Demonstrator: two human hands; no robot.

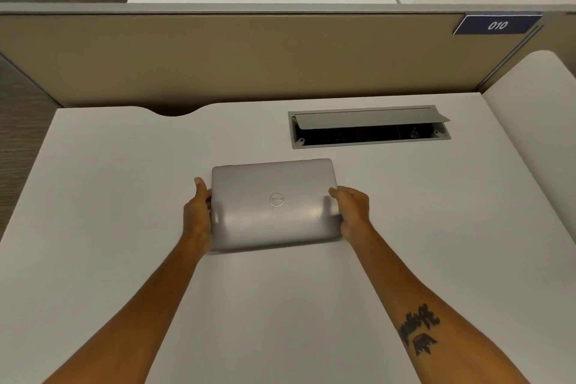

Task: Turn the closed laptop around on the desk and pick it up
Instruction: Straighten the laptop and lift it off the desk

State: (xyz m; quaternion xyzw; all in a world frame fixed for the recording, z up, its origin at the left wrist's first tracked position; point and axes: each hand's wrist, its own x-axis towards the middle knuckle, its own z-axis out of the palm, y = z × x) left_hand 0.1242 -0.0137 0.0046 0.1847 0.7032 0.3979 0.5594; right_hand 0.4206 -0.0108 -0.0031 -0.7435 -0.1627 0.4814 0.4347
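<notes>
A closed silver laptop (276, 204) sits on the white desk (124, 196), held between the two hands. The left hand (198, 212) grips its left edge, thumb lying along the side and fingers tucked out of sight under or behind the edge. The right hand (352, 212) clasps the right edge, fingertips curled onto the lid near its upper right corner. Midway between the hands, the lid bears a round Dell logo (276, 199), which reads upside down from this viewpoint. Whether the near edge is lifted off the desk cannot be told.

Beyond the right hand, a grey cable tray (371, 128) is recessed in the desk with its flap (371, 118) propped open. Farther past it, high on the tan partition (218, 56), a blue plate (497, 24) reads "010". The right forearm carries a dark tattoo (419, 329), its lettering unreadable.
</notes>
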